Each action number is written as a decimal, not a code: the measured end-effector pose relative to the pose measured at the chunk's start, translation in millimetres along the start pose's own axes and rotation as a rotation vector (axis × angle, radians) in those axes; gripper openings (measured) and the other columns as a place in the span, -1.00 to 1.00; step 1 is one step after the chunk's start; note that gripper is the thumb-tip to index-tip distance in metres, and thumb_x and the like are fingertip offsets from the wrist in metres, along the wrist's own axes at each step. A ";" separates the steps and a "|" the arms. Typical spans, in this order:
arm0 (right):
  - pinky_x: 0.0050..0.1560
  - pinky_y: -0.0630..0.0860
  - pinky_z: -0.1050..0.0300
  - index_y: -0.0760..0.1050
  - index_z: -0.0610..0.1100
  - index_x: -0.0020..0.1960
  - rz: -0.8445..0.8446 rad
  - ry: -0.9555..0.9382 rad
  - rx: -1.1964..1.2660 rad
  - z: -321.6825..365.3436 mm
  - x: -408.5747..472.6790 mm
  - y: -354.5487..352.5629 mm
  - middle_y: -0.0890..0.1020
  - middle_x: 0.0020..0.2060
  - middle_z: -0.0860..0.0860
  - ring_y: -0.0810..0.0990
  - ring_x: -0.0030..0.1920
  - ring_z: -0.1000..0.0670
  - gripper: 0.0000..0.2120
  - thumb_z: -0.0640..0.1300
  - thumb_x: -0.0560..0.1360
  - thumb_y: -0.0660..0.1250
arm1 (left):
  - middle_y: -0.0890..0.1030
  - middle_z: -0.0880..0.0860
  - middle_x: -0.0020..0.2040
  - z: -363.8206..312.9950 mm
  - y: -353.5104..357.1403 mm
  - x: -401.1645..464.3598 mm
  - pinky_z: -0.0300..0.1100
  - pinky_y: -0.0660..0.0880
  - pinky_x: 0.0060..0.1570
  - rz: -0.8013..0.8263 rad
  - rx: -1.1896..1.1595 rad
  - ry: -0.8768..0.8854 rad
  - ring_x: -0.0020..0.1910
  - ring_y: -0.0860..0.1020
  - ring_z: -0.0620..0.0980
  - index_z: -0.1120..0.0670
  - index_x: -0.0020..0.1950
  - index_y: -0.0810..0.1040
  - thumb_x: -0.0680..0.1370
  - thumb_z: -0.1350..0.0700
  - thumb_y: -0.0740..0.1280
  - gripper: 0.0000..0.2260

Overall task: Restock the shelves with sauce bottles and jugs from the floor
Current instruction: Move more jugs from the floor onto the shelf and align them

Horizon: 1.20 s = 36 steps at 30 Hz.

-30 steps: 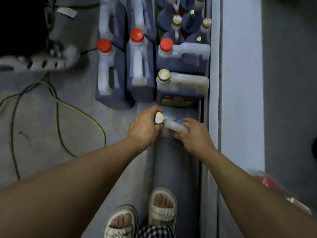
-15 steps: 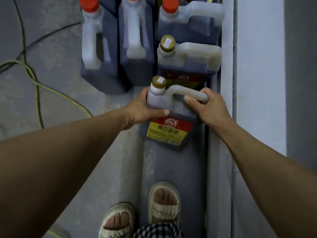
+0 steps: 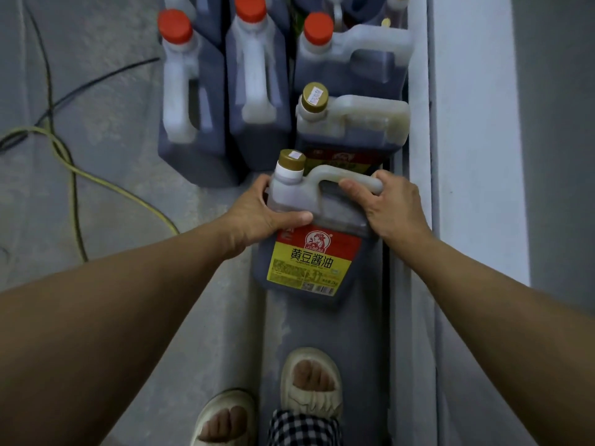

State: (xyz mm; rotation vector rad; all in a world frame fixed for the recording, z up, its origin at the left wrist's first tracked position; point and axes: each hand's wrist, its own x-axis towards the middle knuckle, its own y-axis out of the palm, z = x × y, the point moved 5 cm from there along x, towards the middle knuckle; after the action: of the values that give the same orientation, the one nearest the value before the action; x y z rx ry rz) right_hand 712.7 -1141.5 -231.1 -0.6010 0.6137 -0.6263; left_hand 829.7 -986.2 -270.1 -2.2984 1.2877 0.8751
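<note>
Head view, both arms outstretched, left hand (image 3: 257, 214), right hand (image 3: 391, 206) gripping jug (image 3: 309, 252)

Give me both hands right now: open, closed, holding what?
Left hand: closed around the shoulder of the soy sauce jug, below its gold cap.
Right hand: closed on the same jug's handle.

Grey concrete floor (image 3: 106, 194), dimly lit. On it, left of the pale shelf edge (image 3: 476, 156), a yellow cable (image 3: 96, 180) and a black cable (image 3: 96, 82), crossing each other.
</note>
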 end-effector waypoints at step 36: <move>-0.44 0.28 0.28 0.43 -0.20 -0.34 -0.557 -0.158 0.042 458.7 -333.3 -483.9 0.46 -0.47 -0.02 0.40 -0.42 0.01 -0.53 0.22 0.37 0.38 | 0.62 -0.03 -0.02 -522.0 3.9 -524.3 -0.33 0.55 -0.26 0.008 0.165 0.618 -0.17 0.64 -0.18 -0.01 0.14 0.40 0.26 0.01 0.56 -0.46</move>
State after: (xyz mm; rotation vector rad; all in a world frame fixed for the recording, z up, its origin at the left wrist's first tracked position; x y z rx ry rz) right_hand 637.8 -1085.7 508.4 -0.7813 0.2777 -1.0979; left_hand 797.8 -959.9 468.6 -2.5153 1.5284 0.0320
